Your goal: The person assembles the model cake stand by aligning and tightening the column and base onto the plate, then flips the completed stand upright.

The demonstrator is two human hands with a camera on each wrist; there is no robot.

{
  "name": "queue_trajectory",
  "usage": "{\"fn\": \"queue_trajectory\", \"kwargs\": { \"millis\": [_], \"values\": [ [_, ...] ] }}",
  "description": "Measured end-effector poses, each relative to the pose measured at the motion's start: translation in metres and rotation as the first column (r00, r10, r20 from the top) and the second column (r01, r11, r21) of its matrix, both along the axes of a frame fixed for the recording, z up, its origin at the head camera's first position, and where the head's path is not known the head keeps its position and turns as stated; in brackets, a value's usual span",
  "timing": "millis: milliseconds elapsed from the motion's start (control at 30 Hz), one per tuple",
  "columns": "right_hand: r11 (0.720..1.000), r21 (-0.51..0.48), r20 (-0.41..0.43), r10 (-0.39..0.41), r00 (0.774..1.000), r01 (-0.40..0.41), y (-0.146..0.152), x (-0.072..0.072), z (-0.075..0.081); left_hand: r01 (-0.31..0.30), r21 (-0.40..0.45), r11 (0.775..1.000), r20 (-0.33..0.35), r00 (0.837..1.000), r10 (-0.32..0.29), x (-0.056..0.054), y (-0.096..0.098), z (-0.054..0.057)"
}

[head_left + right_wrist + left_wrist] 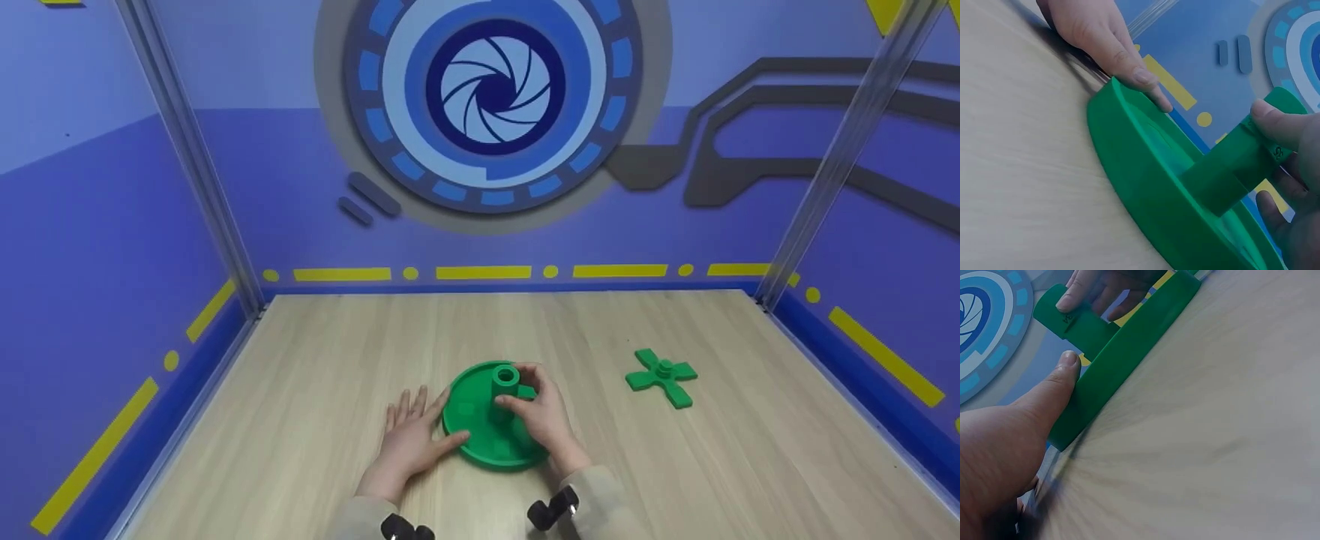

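A round, shallow green tray with a raised rim lies on the table. From its inside rises a hollow green cylinder, upright in the head view, with a small green tab at its side. My right hand grips the cylinder near its top, thumb on one side and fingers round the other. In the right wrist view the cylinder meets the tray floor. My left hand lies at the tray's left edge, fingers straight and spread, thumb resting on the rim. Dark marks show on the cylinder's side.
To the right, apart from the tray, a green four-armed cross piece with a short central stub lies on the wooden table. Blue printed panels stand at the back and both sides, joined by metal corner posts.
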State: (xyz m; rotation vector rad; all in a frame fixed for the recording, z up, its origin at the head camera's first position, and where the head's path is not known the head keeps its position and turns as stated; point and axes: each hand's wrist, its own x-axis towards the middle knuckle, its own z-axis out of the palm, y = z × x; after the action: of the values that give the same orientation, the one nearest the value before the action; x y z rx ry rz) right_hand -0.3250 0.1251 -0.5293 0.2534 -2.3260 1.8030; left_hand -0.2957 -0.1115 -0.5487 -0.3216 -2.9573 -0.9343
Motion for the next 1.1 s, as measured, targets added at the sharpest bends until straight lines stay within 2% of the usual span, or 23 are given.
{"fn": "queue_trajectory", "kwargs": {
  "millis": [200, 300, 433, 533, 767, 1100],
  "values": [
    [1.0, -0.009, -0.004, 0.022, 1.0, -0.022, 0.003, -0.001, 0.0, 0.002, 0.004, 1.0, -0.001, 1.0, -0.002, -0.001, -0.001, -0.001],
    [0.995, -0.016, -0.012, 0.094, 0.996, -0.094, 0.008, -0.003, 0.0, 0.0, 0.002, 1.0, 0.005, 1.0, 0.0, -0.002, -0.001, -0.001],
    [0.977, -0.038, -0.032, 0.21, 0.977, -0.211, 0.014, -0.005, 0.002, -0.002, -0.003, 1.0, 0.016, 1.0, 0.002, -0.003, 0.0, -0.003],
    [0.966, -0.044, -0.033, 0.254, 0.967, -0.256, 0.016, -0.006, 0.003, -0.002, -0.002, 1.0, 0.013, 1.0, 0.002, -0.003, -0.001, -0.003],
    [0.969, -0.041, -0.012, 0.244, 0.97, -0.245, 0.016, -0.004, 0.004, -0.001, -0.002, 1.0, 0.009, 1.0, 0.001, -0.003, 0.0, -0.003],
    [0.987, -0.019, -0.013, 0.162, 0.987, -0.162, 0.011, -0.002, 0.004, -0.006, -0.01, 1.0, 0.002, 1.0, 0.006, -0.002, 0.0, -0.004]
  ]
}}
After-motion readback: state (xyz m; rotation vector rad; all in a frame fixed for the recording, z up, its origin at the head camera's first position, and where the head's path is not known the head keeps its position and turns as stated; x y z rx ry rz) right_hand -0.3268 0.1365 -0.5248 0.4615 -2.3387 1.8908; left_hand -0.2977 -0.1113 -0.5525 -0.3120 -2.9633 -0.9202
